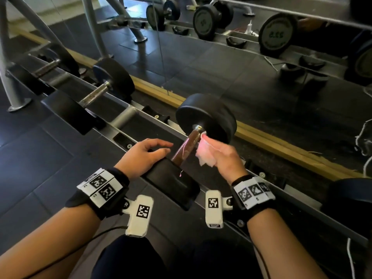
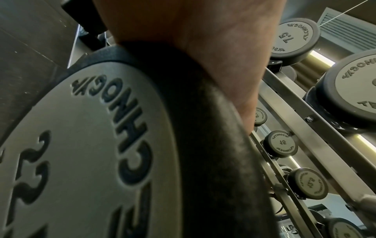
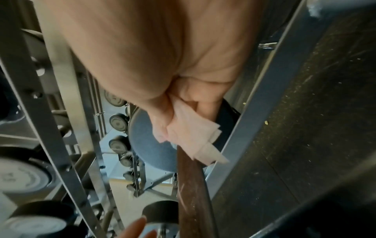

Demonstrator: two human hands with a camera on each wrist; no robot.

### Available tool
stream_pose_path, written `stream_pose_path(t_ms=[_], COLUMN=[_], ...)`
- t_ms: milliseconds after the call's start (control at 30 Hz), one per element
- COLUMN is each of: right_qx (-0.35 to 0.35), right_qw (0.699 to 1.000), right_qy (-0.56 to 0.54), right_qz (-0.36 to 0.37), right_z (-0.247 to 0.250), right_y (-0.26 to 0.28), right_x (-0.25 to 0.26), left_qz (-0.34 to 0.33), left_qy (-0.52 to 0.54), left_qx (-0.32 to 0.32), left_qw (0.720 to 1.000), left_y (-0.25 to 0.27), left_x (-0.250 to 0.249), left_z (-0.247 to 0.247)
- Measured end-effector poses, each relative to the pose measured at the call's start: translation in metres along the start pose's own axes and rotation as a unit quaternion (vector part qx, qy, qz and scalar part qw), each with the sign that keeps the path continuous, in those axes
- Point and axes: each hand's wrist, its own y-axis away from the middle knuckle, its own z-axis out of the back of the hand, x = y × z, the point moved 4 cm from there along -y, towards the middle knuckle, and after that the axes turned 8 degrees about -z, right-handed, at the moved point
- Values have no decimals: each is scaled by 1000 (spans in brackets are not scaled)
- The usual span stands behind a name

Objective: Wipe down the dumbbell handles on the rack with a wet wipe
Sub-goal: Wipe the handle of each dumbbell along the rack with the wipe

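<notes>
A black dumbbell (image 1: 207,115) lies on the grey rack (image 1: 124,117), its brown rusty handle (image 1: 187,146) running toward me. My right hand (image 1: 219,156) grips a crumpled white wet wipe (image 1: 205,154) against the handle's far end, next to the far weight head. In the right wrist view the wipe (image 3: 195,133) hangs from the curled fingers over the handle (image 3: 193,185). My left hand (image 1: 145,154) rests on the near weight head (image 1: 173,184) with fingers loosely spread. In the left wrist view the palm (image 2: 203,40) lies on the head's rim (image 2: 213,145).
Two more dumbbells (image 1: 108,83) sit further left on the same rack, with empty black cradles (image 1: 159,115) between. A mirror (image 1: 241,47) behind a wooden floor strip reflects more dumbbells. Dark rubber floor tiles (image 1: 40,148) lie to the left. Upper rack tiers hold smaller dumbbells (image 2: 282,143).
</notes>
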Motion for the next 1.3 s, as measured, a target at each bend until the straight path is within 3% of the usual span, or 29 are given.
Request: stream_pose_path(t_ms=[67, 167, 200, 300, 367, 500, 567, 667, 767, 900, 967, 1033, 1100, 1200, 1300], right_qx=[-7, 4, 26, 117, 140, 14, -16, 30, 59, 157, 110, -10, -80, -54, 9], right_qw=[1000, 970, 964, 985, 988, 1000, 999, 995, 997, 985, 993, 998, 991, 988, 997], right_qy=[12, 219, 239, 123, 53, -8, -10, -39, 28, 38, 15, -48, -103, -138, -73], right_qz=[-16, 103, 112, 22, -28, -27, -50, -87, -36, -56, -31, -34, -34, -51, -26], right_z=[-12, -35, -39, -40, -32, 1, 4, -16, -32, -37, -27, -11, 0, -11, -30], right_y=[-9, -6, -2, 8, 10, -2, -6, -7, 3, 20, 17, 7, -4, -10, -10], right_x=[-1, -10, -16, -28, -23, -4, -3, -15, -31, -45, -35, -26, -25, -32, -40], left_qz=[-2, -7, -6, 9, 11, 12, 14, 16, 15, 15, 11, 9, 6, 4, 1], left_qy=[1, 1, 1, 10, 8, 7, 7, 8, 10, 12, 13, 17, 18, 20, 20], left_qx=[-1, -4, -5, -4, -11, -12, -17, -16, -14, -21, -25, -27, -24, -22, -26], left_qw=[1000, 1000, 1000, 1000, 1000, 1000, 1000, 1000, 1000, 1000, 1000, 999, 1000, 1000, 999], left_y=[0, -1, -1, 0, 2, 5, 5, 5, 5, 5, 6, 7, 7, 6, 6], left_x=[0, 1, 2, 1, 1, -2, -3, -4, -4, -4, -4, -4, -3, -3, -2], left_z=[0, -1, -1, -1, -1, -1, -1, -1, -1, -2, -2, -2, -2, -1, -1])
